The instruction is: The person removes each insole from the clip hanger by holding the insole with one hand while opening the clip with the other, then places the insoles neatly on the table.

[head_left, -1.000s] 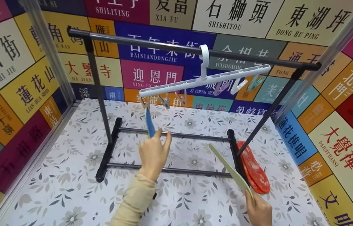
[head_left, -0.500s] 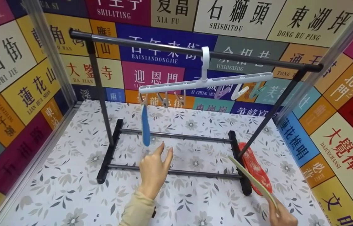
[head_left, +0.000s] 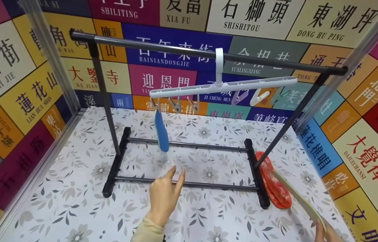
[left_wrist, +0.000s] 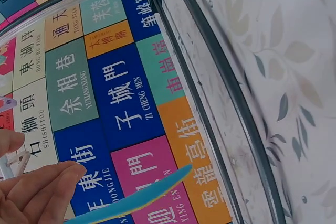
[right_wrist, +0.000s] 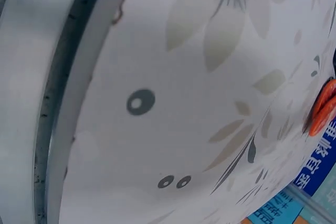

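A blue insole [head_left: 162, 131] hangs from a clip at the left end of the white hanger [head_left: 192, 90]; the left wrist view shows the insole [left_wrist: 136, 201] too. Below it in the head view is my left hand [head_left: 164, 195], fingers extended, touching nothing. At the lower right my right hand [head_left: 326, 232] pinches one end of a yellow-green insole [head_left: 301, 200], seen nearly edge-on. Its far end reaches over the red insoles [head_left: 274, 185] lying by the rack's right foot.
The hanger hooks over the top bar of a black rack [head_left: 175, 51]. More clips [head_left: 176, 105] dangle from it, with a white clip [head_left: 259, 96] on its right half. Printed panels wall in the flowered tabletop [head_left: 75, 208]. The right wrist view shows the red insoles [right_wrist: 325, 109] at its edge.
My left hand has let go of the blue insole and dropped below it. My right hand has moved right and down with the yellow-green insole. The hanger has swung slightly.
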A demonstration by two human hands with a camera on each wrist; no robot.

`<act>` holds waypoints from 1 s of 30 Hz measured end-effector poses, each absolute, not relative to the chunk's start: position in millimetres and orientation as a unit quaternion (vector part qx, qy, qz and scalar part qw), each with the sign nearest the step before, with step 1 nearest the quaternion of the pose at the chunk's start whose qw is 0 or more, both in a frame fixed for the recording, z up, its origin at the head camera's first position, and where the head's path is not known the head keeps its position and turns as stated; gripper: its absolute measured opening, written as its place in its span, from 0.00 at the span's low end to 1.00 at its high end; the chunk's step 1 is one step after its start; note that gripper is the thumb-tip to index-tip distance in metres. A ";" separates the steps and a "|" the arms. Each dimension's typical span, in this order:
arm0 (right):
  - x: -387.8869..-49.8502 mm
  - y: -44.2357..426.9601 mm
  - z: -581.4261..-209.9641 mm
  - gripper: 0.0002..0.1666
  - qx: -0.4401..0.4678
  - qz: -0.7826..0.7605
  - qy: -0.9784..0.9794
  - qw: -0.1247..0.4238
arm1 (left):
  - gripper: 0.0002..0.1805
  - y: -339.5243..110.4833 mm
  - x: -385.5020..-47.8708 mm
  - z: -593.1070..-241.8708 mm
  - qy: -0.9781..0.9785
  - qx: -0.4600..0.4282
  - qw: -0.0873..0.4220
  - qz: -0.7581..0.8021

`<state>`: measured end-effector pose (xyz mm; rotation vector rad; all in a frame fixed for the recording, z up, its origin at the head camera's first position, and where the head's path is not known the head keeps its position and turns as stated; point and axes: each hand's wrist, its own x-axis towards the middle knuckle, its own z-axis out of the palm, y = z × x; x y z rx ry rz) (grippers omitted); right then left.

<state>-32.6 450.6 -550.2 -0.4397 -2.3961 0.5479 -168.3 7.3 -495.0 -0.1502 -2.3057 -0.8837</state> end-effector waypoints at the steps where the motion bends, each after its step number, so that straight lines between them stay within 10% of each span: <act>1: -34.6 454.4 -548.3 0.17 -0.169 0.203 -0.912 0.313 | 0.19 7.1 -167.2 -496.2 -0.882 -0.057 0.324 -0.339; 11: -86.2 478.9 -558.0 0.11 -0.113 0.153 -0.865 0.464 | 0.19 7.0 -156.2 -503.1 -0.895 -0.064 0.283 -0.340; 30: -154.4 496.9 -579.5 0.16 -0.143 0.162 -0.938 0.270 | 0.20 -7.1 -146.1 -508.3 -0.899 -0.051 0.282 -0.330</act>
